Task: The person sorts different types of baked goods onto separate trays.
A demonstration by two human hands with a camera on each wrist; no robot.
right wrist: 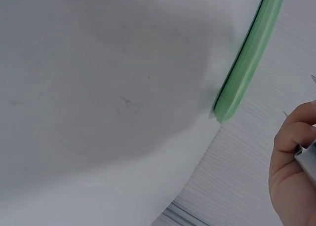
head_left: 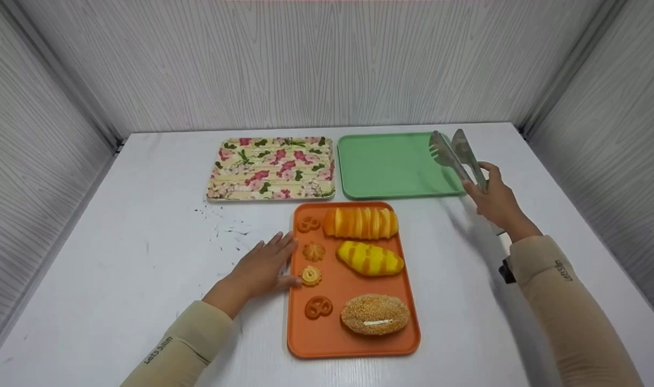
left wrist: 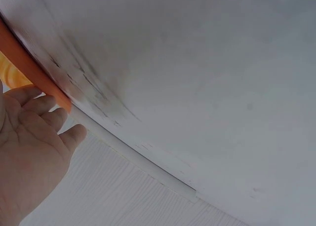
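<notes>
In the head view my right hand (head_left: pixel 496 201) grips a pair of metal serving tongs (head_left: pixel 449 153), their two ends spread apart over the right end of the green tray (head_left: pixel 391 164). My left hand (head_left: pixel 265 269) lies with fingers extended at the left edge of the orange tray (head_left: pixel 353 349), its thumb close to a round cookie (head_left: pixel 311 276). On that tray are a sliced loaf (head_left: pixel 361 223), a striped yellow bread (head_left: pixel 369 258), a crumb-coated bun (head_left: pixel 375 315), a flower-shaped cookie (head_left: pixel 314 251) and two pretzels (head_left: pixel 318 307). In the left wrist view the fingers reach the orange rim.
A flower-patterned tray (head_left: pixel 273 169) lies at the back, left of the green tray. The white table (head_left: pixel 128 258) carries dark scuff marks left of the orange tray. Pale wood-grain panels (head_left: pixel 305 64) stand behind and on both sides.
</notes>
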